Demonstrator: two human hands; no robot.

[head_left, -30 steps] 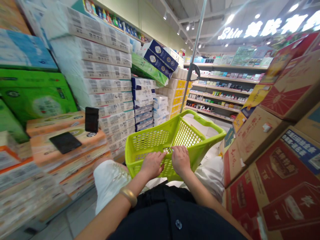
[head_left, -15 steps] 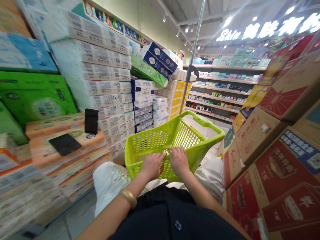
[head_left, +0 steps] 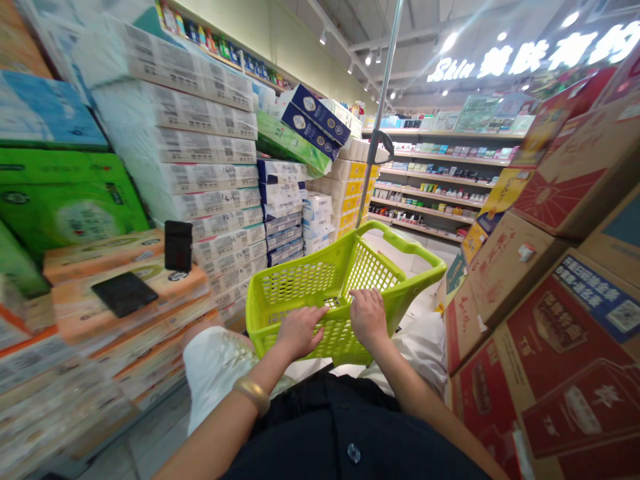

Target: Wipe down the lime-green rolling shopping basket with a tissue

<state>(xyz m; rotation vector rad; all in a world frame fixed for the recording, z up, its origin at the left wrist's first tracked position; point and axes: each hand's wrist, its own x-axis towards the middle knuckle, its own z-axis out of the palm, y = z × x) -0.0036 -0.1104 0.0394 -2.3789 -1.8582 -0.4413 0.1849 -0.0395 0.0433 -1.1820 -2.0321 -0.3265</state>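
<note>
A lime-green plastic shopping basket [head_left: 300, 283] with perforated sides stands between my white-trousered knees. My left hand [head_left: 300, 331] lies at its near rim, fingers stretched to the right and thumb lower down. A gold bangle [head_left: 251, 395] circles that wrist. My right hand [head_left: 369, 317] rests at the same rim, a short way to the right, its fingers apart and slightly bent over the edge. Neither hand shows anything held, though the undersides of both are hidden. No goods are visible in the part of the basket I can see.
A black tablet-like slab [head_left: 125, 293] and an upright black phone-like device [head_left: 179, 245] sit on orange tissue packs [head_left: 70, 293] at left. White packs [head_left: 210, 137] are stacked behind. Cartons [head_left: 565, 333] crowd the right side. A metal pole [head_left: 383, 100] rises beyond the basket, before shelves [head_left: 440, 163].
My hands have moved apart: the right has shifted right along the rim, and the left slightly left. Earlier their fingertips nearly met around a small pale spot. The view has shifted slightly.
</note>
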